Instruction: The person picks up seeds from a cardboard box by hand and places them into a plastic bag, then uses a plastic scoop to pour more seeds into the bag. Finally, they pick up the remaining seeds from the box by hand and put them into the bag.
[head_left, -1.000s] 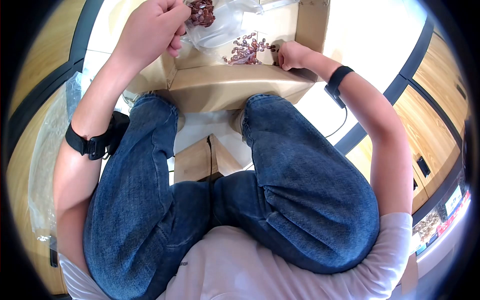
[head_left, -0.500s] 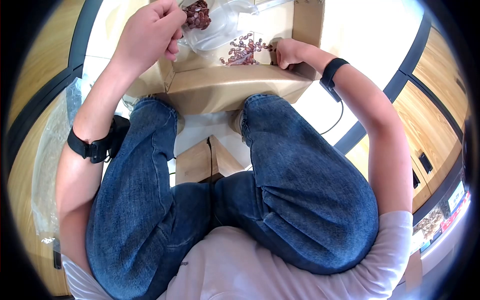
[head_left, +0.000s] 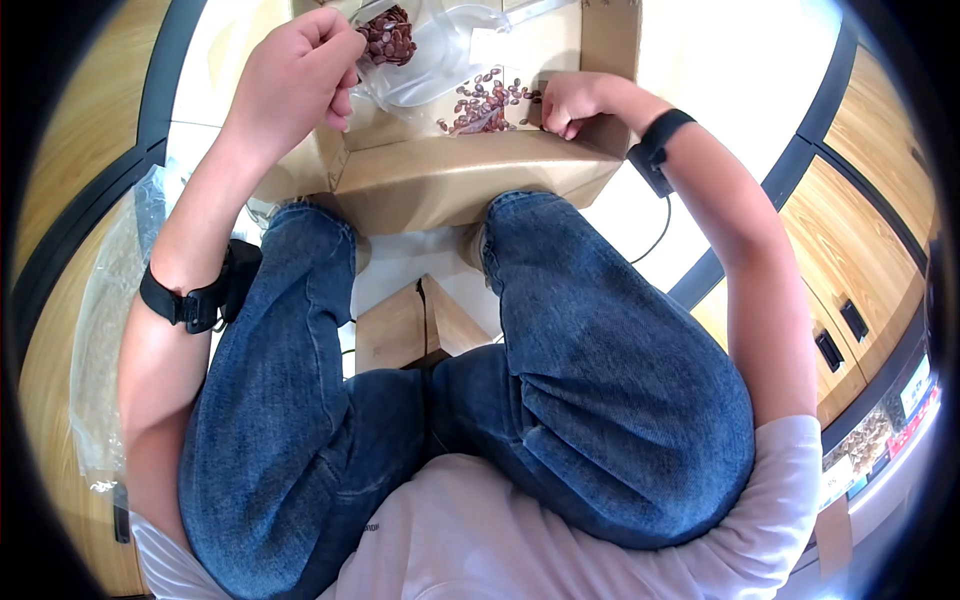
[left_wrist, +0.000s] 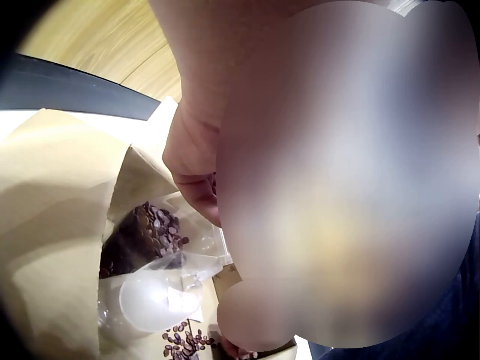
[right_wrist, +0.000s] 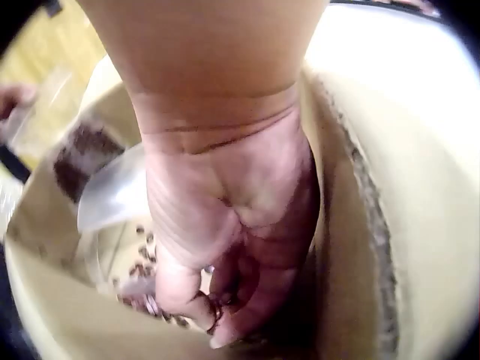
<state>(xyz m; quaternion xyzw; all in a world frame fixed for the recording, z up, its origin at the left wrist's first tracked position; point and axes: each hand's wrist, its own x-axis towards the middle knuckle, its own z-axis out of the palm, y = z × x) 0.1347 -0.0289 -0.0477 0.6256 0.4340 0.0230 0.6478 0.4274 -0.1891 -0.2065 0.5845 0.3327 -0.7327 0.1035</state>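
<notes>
Right hand (head_left: 578, 100) curled round glossy brown oval beans (head_left: 488, 106), by a tan cardboard box (head_left: 470, 165) wall.
Left hand (head_left: 300, 75) pinches clear plastic bag (left_wrist: 202, 229); translucent scoop (head_left: 435, 72) lies between.

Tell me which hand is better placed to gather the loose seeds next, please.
Probably the right hand: it is in the cardboard box, beside the loose seeds. The left hand is farther away and grips the clear bag.

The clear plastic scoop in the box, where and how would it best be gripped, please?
I'd take the scoop by its handle, the right hand coming from the right: it looks slim and sticks out from the wide bowl toward the right side of the box.
</notes>
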